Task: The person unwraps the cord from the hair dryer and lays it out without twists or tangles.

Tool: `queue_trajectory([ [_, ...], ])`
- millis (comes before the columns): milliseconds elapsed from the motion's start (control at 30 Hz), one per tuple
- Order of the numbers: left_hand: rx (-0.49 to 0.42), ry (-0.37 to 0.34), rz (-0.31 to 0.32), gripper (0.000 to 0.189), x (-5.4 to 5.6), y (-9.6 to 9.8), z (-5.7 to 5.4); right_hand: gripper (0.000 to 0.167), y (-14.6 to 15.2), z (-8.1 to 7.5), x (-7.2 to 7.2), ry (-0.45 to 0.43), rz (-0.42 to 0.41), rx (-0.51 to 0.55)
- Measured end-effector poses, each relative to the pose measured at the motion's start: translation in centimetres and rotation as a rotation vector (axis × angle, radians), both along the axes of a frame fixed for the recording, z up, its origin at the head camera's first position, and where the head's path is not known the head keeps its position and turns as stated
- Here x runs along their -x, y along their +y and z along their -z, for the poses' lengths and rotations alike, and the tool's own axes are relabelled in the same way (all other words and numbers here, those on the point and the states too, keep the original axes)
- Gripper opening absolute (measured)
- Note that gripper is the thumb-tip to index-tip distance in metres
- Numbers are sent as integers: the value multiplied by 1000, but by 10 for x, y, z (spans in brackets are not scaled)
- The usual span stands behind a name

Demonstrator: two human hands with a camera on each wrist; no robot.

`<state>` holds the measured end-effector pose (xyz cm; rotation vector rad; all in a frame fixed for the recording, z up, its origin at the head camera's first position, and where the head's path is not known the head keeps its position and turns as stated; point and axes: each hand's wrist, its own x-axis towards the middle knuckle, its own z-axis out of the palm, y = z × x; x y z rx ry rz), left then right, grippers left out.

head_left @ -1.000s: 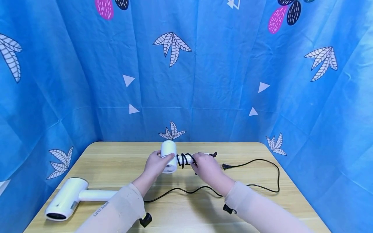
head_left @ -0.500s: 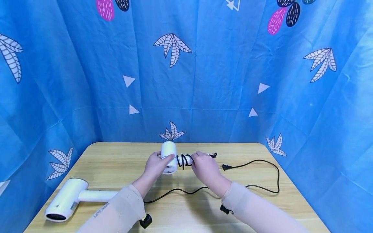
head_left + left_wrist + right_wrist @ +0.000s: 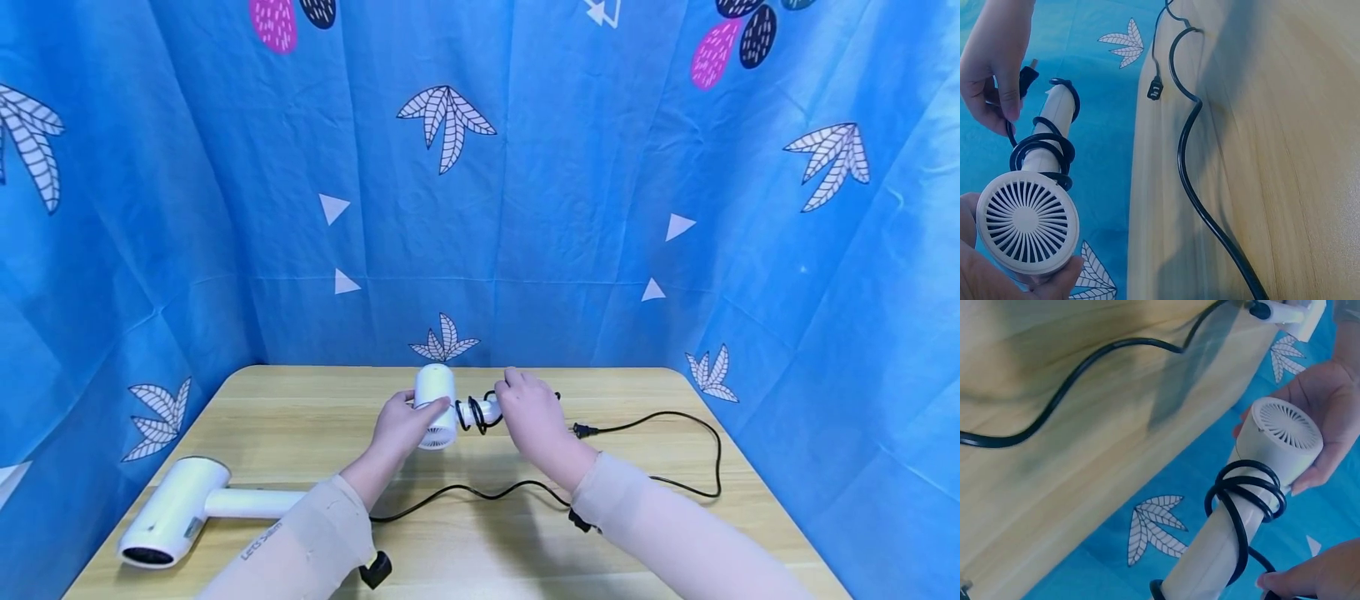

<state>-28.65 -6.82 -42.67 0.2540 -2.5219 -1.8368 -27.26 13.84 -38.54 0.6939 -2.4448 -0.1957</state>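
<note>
A white hair dryer [image 3: 435, 385] is held up over the far part of the table, its handle pointing right. My left hand [image 3: 397, 425] grips its barrel, thumb in front; the slotted round grille [image 3: 1026, 219] shows in the left wrist view. A black cord [image 3: 1244, 487] loops loosely around the handle. Beyond the handle, my right hand [image 3: 534, 415] pinches that cord close to its plug [image 3: 1029, 79], whose metal prongs stick out past the fingers. In the right wrist view only part of the right hand [image 3: 1319, 572] shows, with the cord between thumb and finger.
A second white hair dryer [image 3: 172, 512] lies at the table's left, its handle end hidden by my left sleeve. Its black cord [image 3: 480, 496] crosses the wooden table [image 3: 300, 417] and curves back to a plug [image 3: 583, 431]. Blue patterned cloth [image 3: 450, 233] surrounds the table.
My right hand has risen slightly and turned beside the handle, drawing the cord along. The loops on the handle have shifted a little. The left hand and the barrel have stayed in place.
</note>
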Motion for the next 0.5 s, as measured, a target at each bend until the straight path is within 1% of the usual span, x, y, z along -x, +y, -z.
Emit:
queue_trajectory([
  [133, 3, 0, 5, 83, 0, 1, -1, 18, 3, -7, 2, 13, -22, -8],
  [267, -3, 0, 9, 83, 0, 2, -1, 20, 7, -15, 8, 17, -61, -45],
  [400, -25, -2, 17, 82, -1, 1, -2, 20, 13, -26, 18, -10, -118, -101],
  [500, -48, -6, 25, 82, -1, 0, -3, 19, 20, -36, 25, -70, -182, -110],
])
